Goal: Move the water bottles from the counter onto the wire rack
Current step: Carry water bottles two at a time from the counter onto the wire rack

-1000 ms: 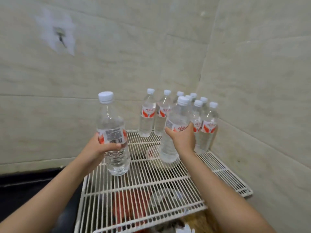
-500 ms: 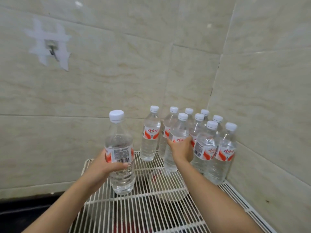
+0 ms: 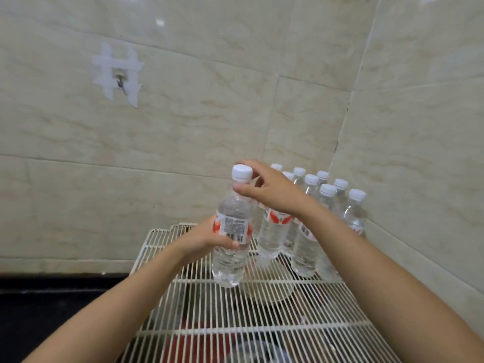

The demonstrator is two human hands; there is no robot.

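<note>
My left hand (image 3: 207, 237) grips a clear water bottle (image 3: 230, 260) at its red and white label. The bottle is upright and its base is just above or on the white wire rack (image 3: 262, 323); I cannot tell which. My right hand (image 3: 272, 195) reaches across to the bottle's top, with the thumb on the neck and the fingers curled behind the white cap. Several more water bottles (image 3: 327, 195) stand in rows in the rack's far right corner, and the nearest one (image 3: 271, 239) is right behind the held bottle.
Tiled walls meet in a corner behind the bottles. A taped hook (image 3: 119, 74) sits on the left wall. A black counter (image 3: 52, 305) lies left of the rack. Under the wires show a round vessel (image 3: 269, 292) and something red (image 3: 207, 347).
My right hand let go of the bottle it set beside the group and moved left to the cap of the other bottle. My left hand carried its bottle rightward toward the group.
</note>
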